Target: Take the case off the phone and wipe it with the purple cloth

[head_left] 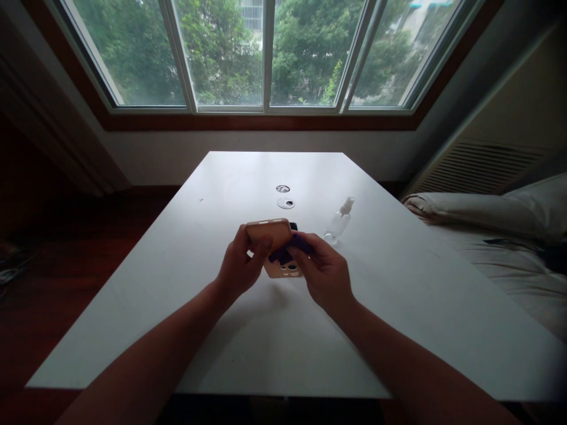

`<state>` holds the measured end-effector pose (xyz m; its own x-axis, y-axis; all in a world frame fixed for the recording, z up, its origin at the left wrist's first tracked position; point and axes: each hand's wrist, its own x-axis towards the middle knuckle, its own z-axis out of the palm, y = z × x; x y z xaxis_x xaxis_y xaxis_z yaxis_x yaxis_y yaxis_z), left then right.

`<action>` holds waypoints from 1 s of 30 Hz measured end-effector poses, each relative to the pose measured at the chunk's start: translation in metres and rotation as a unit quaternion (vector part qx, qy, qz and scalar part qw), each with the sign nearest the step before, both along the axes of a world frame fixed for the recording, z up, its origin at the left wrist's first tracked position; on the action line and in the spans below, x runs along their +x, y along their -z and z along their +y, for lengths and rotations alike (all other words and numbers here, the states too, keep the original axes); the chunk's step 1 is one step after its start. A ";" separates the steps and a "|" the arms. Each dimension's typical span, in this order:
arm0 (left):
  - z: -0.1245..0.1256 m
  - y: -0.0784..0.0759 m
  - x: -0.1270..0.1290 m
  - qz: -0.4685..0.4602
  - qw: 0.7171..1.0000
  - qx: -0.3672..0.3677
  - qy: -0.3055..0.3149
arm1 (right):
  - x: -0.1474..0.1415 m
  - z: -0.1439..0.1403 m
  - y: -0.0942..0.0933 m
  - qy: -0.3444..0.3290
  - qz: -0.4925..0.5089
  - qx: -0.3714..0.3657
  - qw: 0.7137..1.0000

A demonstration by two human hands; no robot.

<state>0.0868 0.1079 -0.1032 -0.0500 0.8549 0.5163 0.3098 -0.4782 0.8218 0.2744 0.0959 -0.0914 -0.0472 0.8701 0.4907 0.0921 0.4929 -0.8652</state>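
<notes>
Over the middle of the white table (186, 283), the left hand (239, 265) is closed around a gold-coloured smartphone (277, 248), fingers wrapped over its upper edge so that the back with the camera lenses faces up and toward the person. The right hand (323, 271) pinches a small dark purple cloth (290, 249) and presses it against the phone's back, just above the lenses. A clear spray bottle (340, 221) lies on its side on the table just to the right of the phone and a little beyond it, untouched. Farther beyond the phone, toward the window, two small round pieces (284, 198) sit on the tabletop; what they are cannot be told. Judging by the cloth on the case, the wiping looks to be under way on the back; whether the screen side has been cleaned cannot be seen from here, since it faces away.
</notes>
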 end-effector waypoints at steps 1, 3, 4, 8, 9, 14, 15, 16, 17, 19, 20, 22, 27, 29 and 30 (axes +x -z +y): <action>0.000 0.000 0.000 0.006 1.000 0.002 0.002 | 0.000 0.000 0.000 0.004 0.003 0.006 1.000; -0.001 -0.001 -0.002 0.028 1.000 0.004 0.008 | -0.001 0.000 -0.001 0.010 0.014 0.019 1.000; -0.001 -0.002 -0.002 0.044 0.999 0.007 0.013 | -0.002 -0.001 -0.002 0.013 0.020 0.025 0.999; -0.003 -0.005 -0.004 0.092 0.994 0.033 0.042 | -0.004 -0.001 -0.003 0.024 0.050 0.037 0.998; -0.003 -0.005 -0.004 0.097 0.994 0.038 0.045 | -0.004 0.000 -0.004 0.026 0.055 0.039 0.997; -0.004 -0.005 -0.004 0.098 0.993 0.046 0.039 | -0.002 0.001 -0.003 0.023 0.045 0.032 0.998; -0.004 -0.005 -0.004 0.097 0.993 0.047 0.041 | -0.002 0.001 -0.003 0.023 0.042 0.031 0.998; -0.004 -0.004 -0.004 0.097 0.993 0.048 0.043 | -0.001 0.001 -0.003 0.022 0.040 0.031 0.998; -0.004 -0.004 -0.004 0.096 0.993 0.048 0.045 | -0.001 0.001 -0.003 0.021 0.038 0.031 0.999; -0.003 -0.003 -0.004 0.095 0.994 0.041 0.045 | -0.001 0.001 -0.003 0.022 0.036 0.033 0.999; -0.003 -0.003 -0.004 0.094 0.994 0.036 0.045 | -0.001 0.001 -0.003 0.023 0.035 0.034 0.999; -0.003 -0.002 -0.003 0.093 0.994 0.029 0.043 | -0.002 0.002 -0.004 0.027 0.033 0.037 0.998; -0.004 -0.002 -0.001 0.091 0.995 0.021 0.034 | -0.001 0.001 -0.005 0.033 0.018 0.035 0.999; -0.005 -0.001 -0.001 0.093 0.995 0.020 0.032 | 0.000 0.001 -0.005 0.034 0.011 0.032 0.999; -0.005 -0.001 -0.001 0.094 0.995 0.018 0.029 | 0.000 0.001 -0.005 0.036 0.008 0.032 0.999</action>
<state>0.0855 0.1029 -0.1021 0.0998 0.8340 0.5426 0.4268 -0.5285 0.7338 0.2748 0.0969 -0.0861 0.0227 0.8383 0.5448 0.1161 0.5390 -0.8343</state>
